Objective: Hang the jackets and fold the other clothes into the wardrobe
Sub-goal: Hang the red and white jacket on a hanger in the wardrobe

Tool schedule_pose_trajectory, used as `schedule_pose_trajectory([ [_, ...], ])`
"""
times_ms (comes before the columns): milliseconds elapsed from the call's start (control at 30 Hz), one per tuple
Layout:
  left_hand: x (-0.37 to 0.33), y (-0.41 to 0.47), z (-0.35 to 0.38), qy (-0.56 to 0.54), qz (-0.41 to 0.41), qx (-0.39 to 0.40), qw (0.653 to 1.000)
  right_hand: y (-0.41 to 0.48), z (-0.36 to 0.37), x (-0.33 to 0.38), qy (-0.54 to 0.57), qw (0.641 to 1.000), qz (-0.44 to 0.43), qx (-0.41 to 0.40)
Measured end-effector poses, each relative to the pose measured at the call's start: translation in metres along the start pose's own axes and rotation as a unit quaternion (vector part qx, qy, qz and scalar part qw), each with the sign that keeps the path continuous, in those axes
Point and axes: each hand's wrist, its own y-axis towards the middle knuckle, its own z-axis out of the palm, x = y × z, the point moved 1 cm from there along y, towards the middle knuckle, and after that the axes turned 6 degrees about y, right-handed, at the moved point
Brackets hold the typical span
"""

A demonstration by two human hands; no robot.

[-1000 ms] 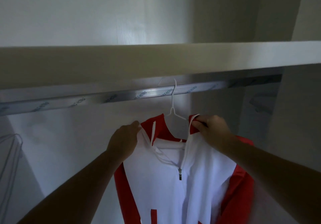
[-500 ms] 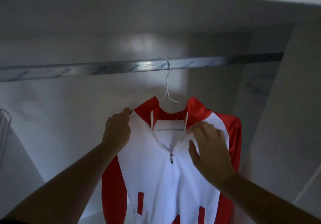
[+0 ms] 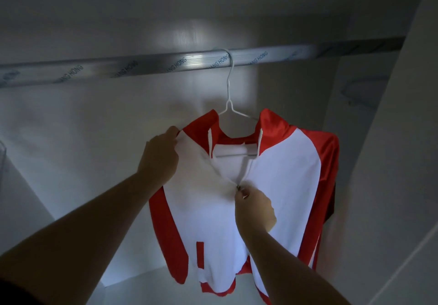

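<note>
Dropping from the chest, right hand (image 3: 254,206) is now pinching the zipper pull (image 3: 238,187); left hand (image 3: 161,155) is gripping the track jacket (image 3: 284,174) shoulder seam.

The hanger (image 3: 229,91) shows only its hook, its neck and a part of the lower bar; its shoulders are hidden inside the jacket (image 3: 284,174). The rail (image 3: 142,67) is cut by the left edge, and its right end goes behind the wardrobe wall (image 3: 414,91). The print on the rail is blurred; only "HONG" is readable. The zipper pull (image 3: 238,187) is very small and half covered by the fingers (image 3: 239,195) of the right hand (image 3: 256,207). The left hand (image 3: 161,158) hides its fingertips in the cloth of the jacket's shoulder. The right forearm covers a part of the hem. A thin wire thing (image 3: 2,147) is cut off at the left edge; what it is cannot be told.
</note>
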Motion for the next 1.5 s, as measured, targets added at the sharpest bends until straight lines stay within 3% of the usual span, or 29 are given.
schedule_pose_trajectory([
  [167, 0.000, 0.000, 0.002, -0.004, -0.008, 0.008, 1.000, -0.003, 0.006, 0.002, 0.070, 0.997, 0.019, 0.040],
  [300, 0.002, 0.000, 0.010, 0.008, -0.005, 0.009, 1.000, -0.005, -0.007, -0.006, 0.043, 0.991, 0.009, 0.123],
  [500, 0.002, -0.043, 0.040, 0.027, -0.035, -0.078, 0.996, -0.002, -0.046, -0.016, 0.123, 0.967, 0.021, 0.222],
  [667, -0.021, -0.131, 0.104, -0.060, -0.013, 0.017, 0.998, -0.010, -0.070, -0.010, 0.170, 0.928, 0.086, 0.320],
  [800, -0.060, -0.148, 0.137, -0.071, -0.011, 0.063, 0.995, -0.016, -0.077, -0.003, 0.187, 0.904, 0.128, 0.364],
  [933, -0.070, -0.144, 0.147, -0.034, -0.023, 0.056, 0.998, -0.022, -0.080, 0.007, 0.247, 0.892, 0.116, 0.359],
  [1200, -0.057, -0.150, 0.153, 0.056, -0.075, 0.136, 0.986, 0.001, -0.117, 0.091, 0.370, 0.888, -0.080, 0.261],
  [1367, -0.045, -0.144, 0.148, 0.075, -0.084, 0.150, 0.982, 0.001, -0.120, 0.088, 0.283, 0.900, -0.099, 0.317],
  [1500, -0.040, -0.134, 0.130, 0.051, -0.066, 0.153, 0.985, 0.011, -0.131, 0.070, 0.229, 0.922, -0.181, 0.254],
])
